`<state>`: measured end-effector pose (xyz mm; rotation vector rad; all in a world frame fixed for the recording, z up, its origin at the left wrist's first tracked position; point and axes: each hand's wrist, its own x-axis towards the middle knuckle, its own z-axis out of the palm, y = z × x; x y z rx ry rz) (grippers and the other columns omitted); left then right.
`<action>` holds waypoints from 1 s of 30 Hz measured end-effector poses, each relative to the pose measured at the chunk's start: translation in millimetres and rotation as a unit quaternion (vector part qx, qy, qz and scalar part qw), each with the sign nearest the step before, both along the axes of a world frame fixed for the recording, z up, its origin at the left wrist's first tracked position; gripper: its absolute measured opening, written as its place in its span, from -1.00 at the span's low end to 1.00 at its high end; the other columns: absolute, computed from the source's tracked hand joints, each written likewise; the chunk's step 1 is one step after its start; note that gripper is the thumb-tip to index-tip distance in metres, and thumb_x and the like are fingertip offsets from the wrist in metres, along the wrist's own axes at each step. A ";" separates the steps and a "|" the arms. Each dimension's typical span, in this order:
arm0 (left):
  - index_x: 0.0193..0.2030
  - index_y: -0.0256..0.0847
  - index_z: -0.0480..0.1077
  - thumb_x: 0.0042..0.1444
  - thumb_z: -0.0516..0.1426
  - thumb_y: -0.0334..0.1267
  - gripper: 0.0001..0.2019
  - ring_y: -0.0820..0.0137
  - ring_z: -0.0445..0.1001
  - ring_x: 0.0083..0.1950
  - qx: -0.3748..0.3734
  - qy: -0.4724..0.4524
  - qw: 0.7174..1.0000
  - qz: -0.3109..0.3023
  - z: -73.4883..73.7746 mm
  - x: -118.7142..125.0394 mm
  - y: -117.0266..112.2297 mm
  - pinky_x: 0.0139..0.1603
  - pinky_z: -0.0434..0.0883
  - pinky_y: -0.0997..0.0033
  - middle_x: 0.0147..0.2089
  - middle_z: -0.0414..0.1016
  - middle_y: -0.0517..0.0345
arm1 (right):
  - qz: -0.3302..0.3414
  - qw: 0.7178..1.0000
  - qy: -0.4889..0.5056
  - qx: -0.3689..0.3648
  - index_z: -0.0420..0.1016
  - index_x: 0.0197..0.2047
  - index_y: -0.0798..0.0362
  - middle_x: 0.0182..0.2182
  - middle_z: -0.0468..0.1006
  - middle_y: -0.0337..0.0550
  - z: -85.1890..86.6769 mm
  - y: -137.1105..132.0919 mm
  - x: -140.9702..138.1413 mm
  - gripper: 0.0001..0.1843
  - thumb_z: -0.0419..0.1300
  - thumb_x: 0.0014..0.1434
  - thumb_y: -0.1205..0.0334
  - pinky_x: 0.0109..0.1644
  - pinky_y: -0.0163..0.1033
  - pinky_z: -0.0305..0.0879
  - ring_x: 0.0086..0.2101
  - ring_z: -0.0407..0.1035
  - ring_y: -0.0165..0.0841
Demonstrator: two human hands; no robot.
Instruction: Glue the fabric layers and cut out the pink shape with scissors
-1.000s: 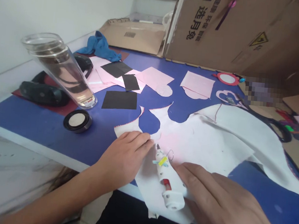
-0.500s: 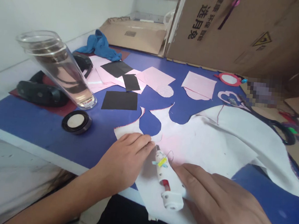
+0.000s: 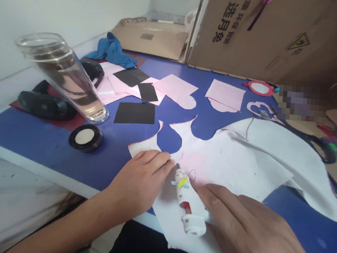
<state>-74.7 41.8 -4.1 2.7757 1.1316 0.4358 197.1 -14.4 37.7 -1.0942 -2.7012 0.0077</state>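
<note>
A large white fabric sheet (image 3: 242, 156) with cut-out curves lies on the blue tabletop (image 3: 37, 138). My left hand (image 3: 140, 179) presses flat on its near left part, fingers together. My right hand (image 3: 250, 232) holds a short white pen-like tool (image 3: 188, 203) with a red window and a small yellow-and-blue tag; its tip touches the fabric just right of my left fingertips.
A tall glass (image 3: 63, 78) and a round black lid (image 3: 85, 138) stand at the left. Black squares (image 3: 134, 113) and pink pieces (image 3: 226, 95) lie farther back, with a blue cloth (image 3: 111, 50), scissors (image 3: 311, 139) and big cardboard boxes (image 3: 268, 33).
Both hands and the tool stay almost where they were; only the view has shifted slightly.
</note>
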 end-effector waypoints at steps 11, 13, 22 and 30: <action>0.29 -0.32 0.42 0.37 0.00 -0.47 -0.59 0.08 0.49 0.18 0.000 -0.002 1.000 0.000 0.0 0.3 0.1 0.20 0.46 0.01 0.22 0.55 -0.12 | -0.001 1.000 0.005 -0.005 0.30 0.46 0.25 0.05 0.70 0.17 -3.1 0.3 -0.7 -0.39 -0.01 0.38 0.52 -0.41 -0.10 0.59 -0.36 0.59 -0.18; 0.30 -0.32 0.42 0.37 0.01 -0.47 -0.59 0.08 0.48 0.18 0.000 0.000 1.000 0.000 0.0 0.5 0.0 0.20 0.46 0.01 0.22 0.55 -0.12 | -0.001 1.000 0.006 -0.008 0.30 0.45 0.25 0.05 0.69 0.17 -2.9 0.0 -0.5 -0.39 -0.01 0.36 0.53 -0.41 -0.09 0.59 -0.35 0.60 -0.17; 0.31 -0.32 0.40 0.37 0.01 -0.48 -0.58 0.08 0.47 0.18 0.002 0.000 1.000 0.000 -1.7 -0.8 -0.6 0.21 0.46 0.00 0.23 0.54 -0.12 | -0.008 1.000 0.010 -0.010 0.31 0.46 0.19 0.07 0.71 0.14 -0.9 -0.1 -1.0 -0.37 -0.01 0.36 0.52 -0.42 -0.13 0.59 -0.37 0.61 -0.20; 0.30 -0.34 0.41 0.37 0.03 -0.47 -0.59 0.08 0.47 0.18 0.007 -0.005 1.000 -0.002 -2.6 0.1 -0.4 0.21 0.45 0.00 0.22 0.53 -0.11 | -0.017 1.000 0.018 -0.018 0.33 0.45 0.17 0.07 0.71 0.14 -0.9 -1.1 -1.9 -0.39 -0.03 0.38 0.51 -0.41 -0.14 0.61 -0.37 0.62 -0.21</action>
